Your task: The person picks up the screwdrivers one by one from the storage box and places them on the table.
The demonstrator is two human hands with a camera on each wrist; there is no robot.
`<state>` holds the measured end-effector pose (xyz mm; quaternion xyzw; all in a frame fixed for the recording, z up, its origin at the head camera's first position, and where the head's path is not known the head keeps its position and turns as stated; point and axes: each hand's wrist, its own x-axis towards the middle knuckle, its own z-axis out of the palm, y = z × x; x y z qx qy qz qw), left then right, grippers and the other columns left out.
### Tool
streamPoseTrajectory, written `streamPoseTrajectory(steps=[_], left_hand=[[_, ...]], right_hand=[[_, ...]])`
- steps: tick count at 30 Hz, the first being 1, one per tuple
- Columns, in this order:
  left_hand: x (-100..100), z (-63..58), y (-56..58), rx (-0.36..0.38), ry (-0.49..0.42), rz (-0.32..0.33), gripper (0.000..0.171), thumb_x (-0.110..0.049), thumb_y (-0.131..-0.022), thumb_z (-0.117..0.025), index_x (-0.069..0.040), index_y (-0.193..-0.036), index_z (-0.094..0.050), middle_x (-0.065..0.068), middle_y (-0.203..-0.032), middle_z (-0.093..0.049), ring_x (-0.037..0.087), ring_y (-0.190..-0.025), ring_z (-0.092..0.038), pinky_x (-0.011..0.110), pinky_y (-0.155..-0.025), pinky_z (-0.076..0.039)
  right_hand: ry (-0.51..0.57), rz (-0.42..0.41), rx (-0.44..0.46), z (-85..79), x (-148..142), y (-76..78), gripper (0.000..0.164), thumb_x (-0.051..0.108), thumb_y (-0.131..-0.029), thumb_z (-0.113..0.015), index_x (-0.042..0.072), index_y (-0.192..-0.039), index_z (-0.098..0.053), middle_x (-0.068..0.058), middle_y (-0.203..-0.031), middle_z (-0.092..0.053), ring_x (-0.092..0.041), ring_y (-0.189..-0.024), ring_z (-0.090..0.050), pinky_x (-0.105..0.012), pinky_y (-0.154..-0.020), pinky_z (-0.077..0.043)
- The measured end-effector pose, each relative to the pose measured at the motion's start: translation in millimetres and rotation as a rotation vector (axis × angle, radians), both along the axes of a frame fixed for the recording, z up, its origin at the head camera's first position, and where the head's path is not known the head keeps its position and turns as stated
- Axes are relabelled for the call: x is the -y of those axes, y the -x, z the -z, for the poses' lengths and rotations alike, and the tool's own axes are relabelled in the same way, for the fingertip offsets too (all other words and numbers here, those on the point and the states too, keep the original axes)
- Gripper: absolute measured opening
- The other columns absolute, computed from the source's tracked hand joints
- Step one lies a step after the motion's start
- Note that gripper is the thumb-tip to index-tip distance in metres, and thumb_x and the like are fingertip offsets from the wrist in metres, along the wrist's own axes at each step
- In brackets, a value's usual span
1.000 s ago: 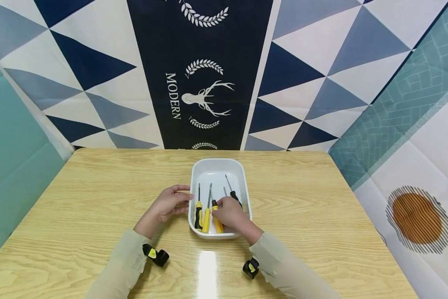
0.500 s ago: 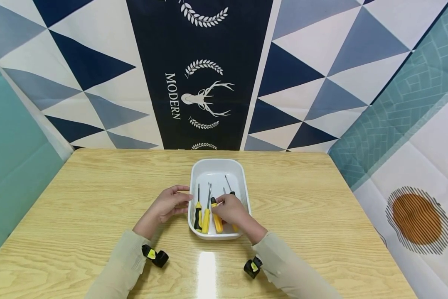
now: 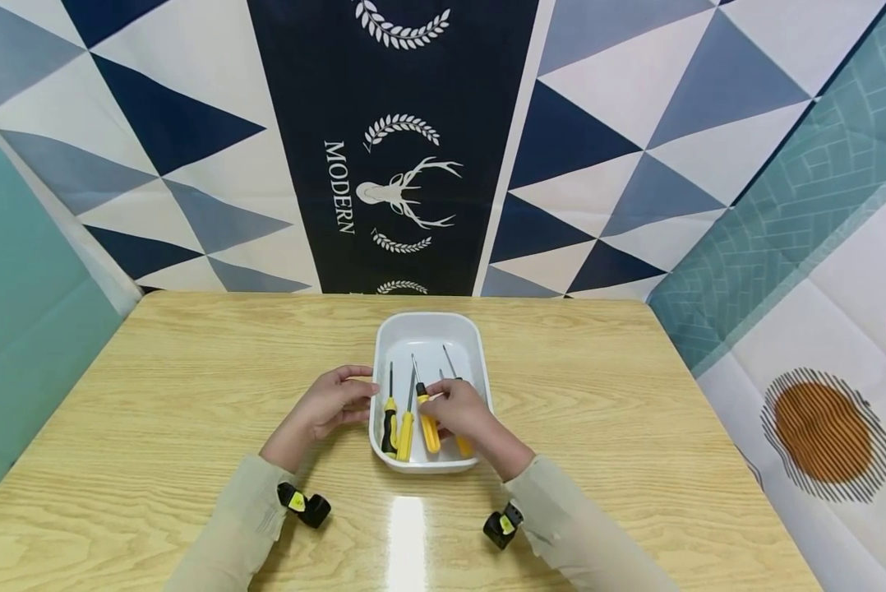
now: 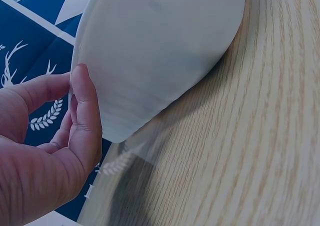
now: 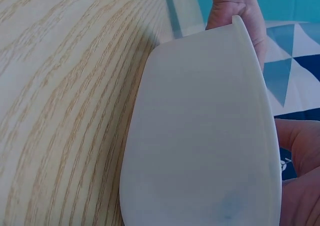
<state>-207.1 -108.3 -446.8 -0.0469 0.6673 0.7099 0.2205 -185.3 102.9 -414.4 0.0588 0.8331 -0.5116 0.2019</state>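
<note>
A white plastic tray point(image 3: 430, 318) holds several screwdrivers. My left hand point(image 3: 332, 403) grips its left rim between thumb and fingers; the left wrist view has that hand point(image 4: 55, 151) at the edge of the outer wall. Inside the tray, my right hand point(image 3: 463, 409) pinches a yellow-handled screwdriver point(image 3: 431, 434) near the top of its handle, shaft pointing away from me. Left of it lie a yellow screwdriver point(image 3: 405, 436) and a black-and-yellow one point(image 3: 389, 427). Partly covered by my right hand are another yellow handle point(image 3: 463, 446) and a thin shaft point(image 3: 449, 360). The tray wall point(image 5: 200, 126) hides the screwdrivers in the right wrist view.
The tray stands on a wood-grain table point(image 3: 228, 362), near the middle of its depth. A patterned cloth backdrop point(image 3: 406, 99) rises behind the table's far edge. Each sleeve carries a black wrist camera point(image 3: 313, 508).
The right hand has risen slightly, and the yellow-handled screwdriver in it has shifted a little toward the tray's far end. My left hand stays at the rim.
</note>
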Motion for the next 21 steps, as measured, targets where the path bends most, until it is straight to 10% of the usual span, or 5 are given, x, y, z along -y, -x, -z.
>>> streamPoseTrajectory(steps=[21], left_hand=[[1.3,-0.5,-0.1,0.002,-0.003,0.009,0.051,-0.010,-0.089,-0.061,0.001,-0.133,-0.039,0.005,-0.095,-0.063,0.012,-0.078,-0.064,0.026,-0.072,-0.058]], right_hand=[[0.071,0.033,0.001,-7.0,-5.4,0.7,0.034,0.015,-0.085,-0.062,0.000,-0.116,-0.057,-0.011,-0.093,-0.060,-0.015,-0.067,-0.057,-0.027,-0.057,-0.055]])
